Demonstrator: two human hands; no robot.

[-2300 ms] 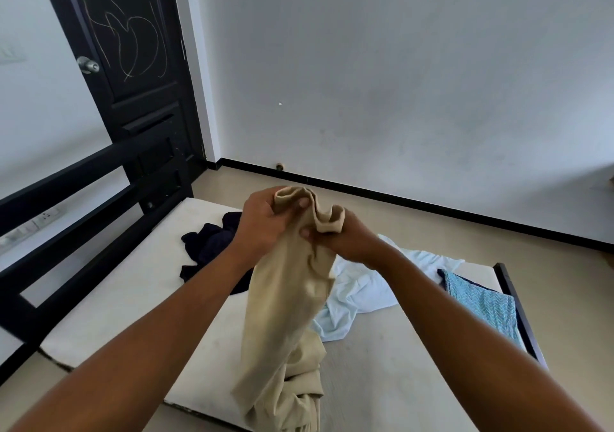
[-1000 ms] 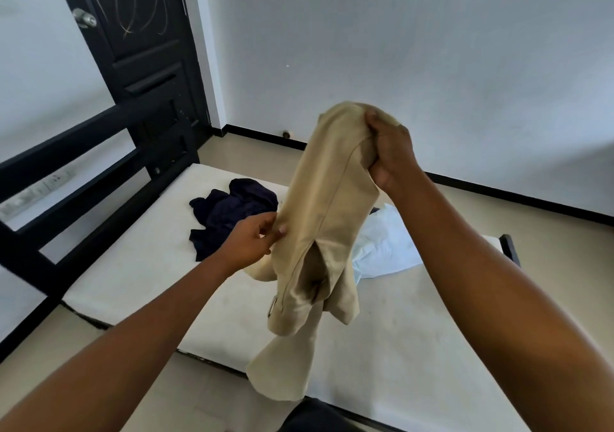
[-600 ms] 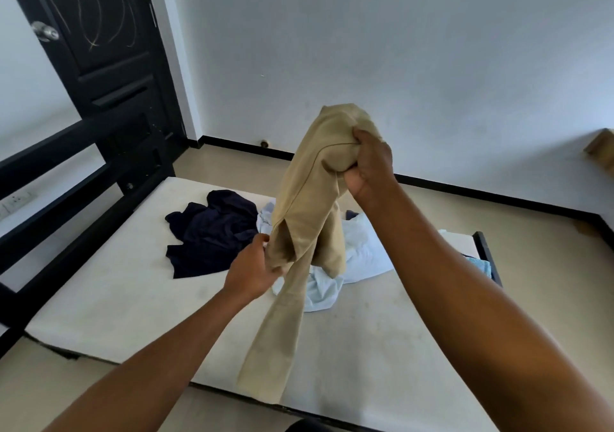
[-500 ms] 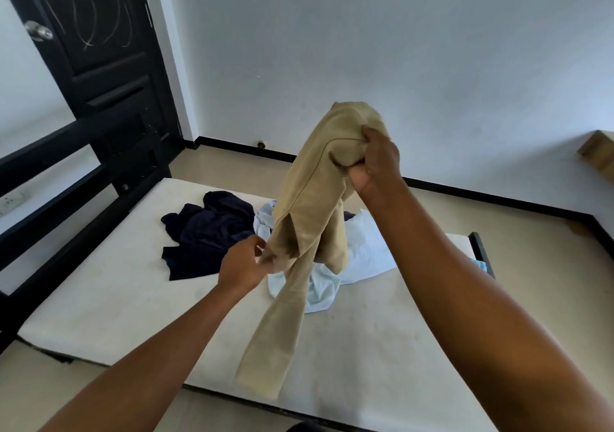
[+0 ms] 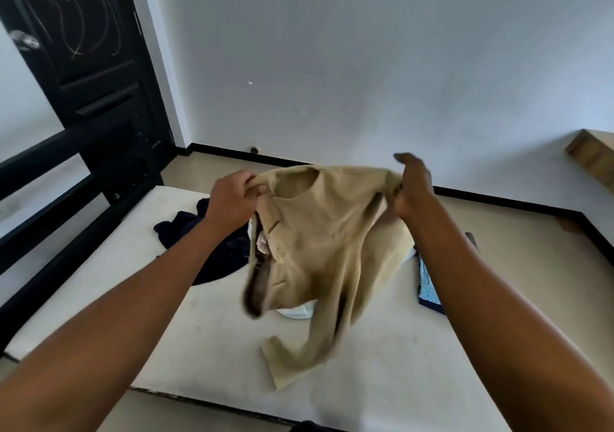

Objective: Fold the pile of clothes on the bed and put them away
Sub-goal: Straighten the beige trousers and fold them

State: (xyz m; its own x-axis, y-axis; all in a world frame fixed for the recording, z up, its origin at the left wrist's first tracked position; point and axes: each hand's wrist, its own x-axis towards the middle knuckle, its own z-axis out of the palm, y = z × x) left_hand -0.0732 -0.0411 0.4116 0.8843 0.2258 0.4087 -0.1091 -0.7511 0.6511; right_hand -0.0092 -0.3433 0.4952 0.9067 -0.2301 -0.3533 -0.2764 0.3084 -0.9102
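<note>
Beige trousers (image 5: 319, 252) hang in the air over the white mattress (image 5: 166, 315), spread by the waistband between both hands. My left hand (image 5: 232, 199) grips the left end of the waistband. My right hand (image 5: 412, 189) pinches the right end with thumb and lower fingers while its upper fingers stick out. One trouser leg trails down onto the mattress. Behind lie a dark navy garment (image 5: 186, 229), a light blue-white garment (image 5: 295, 312) mostly hidden by the trousers, and a blue patterned cloth (image 5: 427, 285).
A black bed frame rail (image 5: 43, 179) runs along the left side. A black door (image 5: 83, 43) stands at the back left. A white wall is behind the bed, and a wooden box (image 5: 591, 156) sits at the far right edge.
My right hand has come down from head height and moved right. My left hand has risen to the waistband, so the trousers went from hanging bunched to spread wide between both hands.
</note>
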